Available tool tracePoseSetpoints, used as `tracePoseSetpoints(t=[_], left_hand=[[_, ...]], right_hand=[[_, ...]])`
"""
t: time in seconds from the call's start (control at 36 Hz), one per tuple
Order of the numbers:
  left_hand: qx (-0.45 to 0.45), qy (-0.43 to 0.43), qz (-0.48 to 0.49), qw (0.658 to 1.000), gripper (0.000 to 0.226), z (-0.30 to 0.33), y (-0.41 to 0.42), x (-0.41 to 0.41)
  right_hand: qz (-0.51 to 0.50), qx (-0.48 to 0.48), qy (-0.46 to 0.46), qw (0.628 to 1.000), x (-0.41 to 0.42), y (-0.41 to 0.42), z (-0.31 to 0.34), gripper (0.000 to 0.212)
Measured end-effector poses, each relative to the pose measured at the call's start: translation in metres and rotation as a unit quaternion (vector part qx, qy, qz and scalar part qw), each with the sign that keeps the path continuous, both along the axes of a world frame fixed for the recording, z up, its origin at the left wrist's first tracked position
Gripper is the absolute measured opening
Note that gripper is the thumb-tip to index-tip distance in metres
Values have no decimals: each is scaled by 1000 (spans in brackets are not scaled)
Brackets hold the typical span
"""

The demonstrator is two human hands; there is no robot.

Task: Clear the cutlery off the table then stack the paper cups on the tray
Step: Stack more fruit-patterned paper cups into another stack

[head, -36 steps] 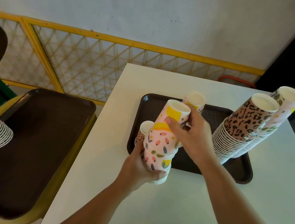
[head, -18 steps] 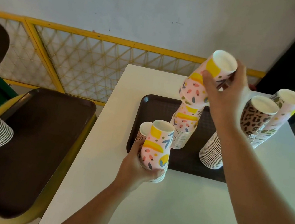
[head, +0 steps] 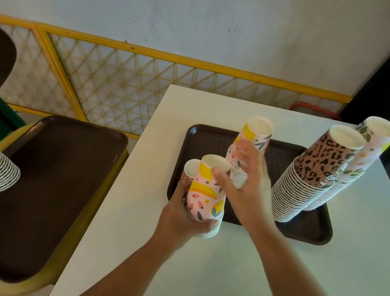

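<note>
Pink patterned paper cups [head: 206, 196] are gripped in a short stack by the left hand [head: 186, 217] at the near edge of the brown tray [head: 309, 231], while their top rim is touched by the right hand [head: 246, 190], fingers blurred.

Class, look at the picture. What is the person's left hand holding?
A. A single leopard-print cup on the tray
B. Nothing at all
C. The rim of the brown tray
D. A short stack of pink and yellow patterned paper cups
D: the left hand is wrapped round the lower part of a short stack of pink and yellow cups at the near left corner of the brown tray.
</note>
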State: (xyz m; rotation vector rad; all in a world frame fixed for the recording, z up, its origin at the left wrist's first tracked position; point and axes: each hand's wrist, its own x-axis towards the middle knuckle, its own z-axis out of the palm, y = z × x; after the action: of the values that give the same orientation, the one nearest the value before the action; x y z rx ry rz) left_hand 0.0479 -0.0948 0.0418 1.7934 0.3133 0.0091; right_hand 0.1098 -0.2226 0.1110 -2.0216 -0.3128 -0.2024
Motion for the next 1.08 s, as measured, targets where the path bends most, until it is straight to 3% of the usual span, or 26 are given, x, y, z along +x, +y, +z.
tracePoseSetpoints(t=[0.06, 0.14, 0.33, 0.61, 0.81, 0.92, 1.08], left_hand=[[7, 0, 2, 1000, 92, 2, -1, 0], [50, -6, -8, 999, 89, 5, -3, 0], [89, -7, -53, 995, 94, 12, -7, 0], [66, -32, -49, 996, 96, 0, -3, -4], [68, -36, -64, 995, 81, -3, -2, -2], [67, -33, -61, 995, 79, -4, -1, 0], [66, -33, -57, 996, 81, -5, -1, 2]], right_hand=[[42, 6, 41, 998, -9, 4, -6, 75], [80, 24, 103, 991, -16, 7, -8, 54], [64, 31, 85, 994, -11, 3, -4, 44], [43, 36, 37, 998, 6, -5, 21, 32], [-68, 150, -103, 981, 42, -13, 77, 34], [-136, 156, -193, 959, 59, -16, 94, 57], [-158, 106, -178, 966, 80, -15, 70, 64]])
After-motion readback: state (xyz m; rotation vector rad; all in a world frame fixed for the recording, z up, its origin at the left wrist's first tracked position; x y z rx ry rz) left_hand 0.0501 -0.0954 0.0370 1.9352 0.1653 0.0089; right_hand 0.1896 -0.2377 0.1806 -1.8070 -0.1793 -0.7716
